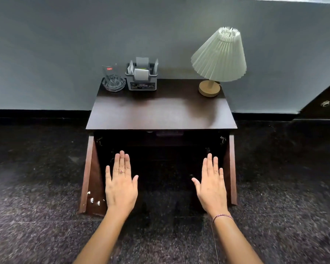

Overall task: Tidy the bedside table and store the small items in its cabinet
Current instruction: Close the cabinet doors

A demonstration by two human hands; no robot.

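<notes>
Left fingers [122,162]: straight and close together, thumb spread to the side, holding nothing; a ring [121,171] with a pink stone sits on one finger.
Right fingers [210,164]: straight as well, slightly fanned, thumb out toward the middle, holding nothing.
Left hand [121,184]: flat, back facing up, held in front of the left half of the open cabinet; whether it touches anything cannot be told.
Right hand [211,185]: flat, back up, level with the other hand in front of the right half; a thin braided bracelet [222,217] circles the wrist.
Forearms: bare, reaching in from the lower edge, roughly parallel and well apart.
Cabinet [160,147]: directly under the table top, its front open; the inside is dark and its contents cannot be made out.
Doors: the left door [92,178] and right door [231,168] stand swung outward, reddish-brown on the inner faces, with small metal fittings low on the left one.
Bedside table [160,113]: dark brown glossy wood, against the wall; the front and middle of the top are bare.
Glass ashtray [113,83]: at the back left corner, with a clear tumbler [110,72] bearing a red label standing in it.
Organiser box [142,77]: grey, just beside the ashtray on its right, holding upright sachets and papers.
Lamp [218,60]: back right corner, round wooden base, pale pleated shade tilted.
Surroundings: grey wall [65,44] behind, dark speckled floor [36,206] below.
</notes>
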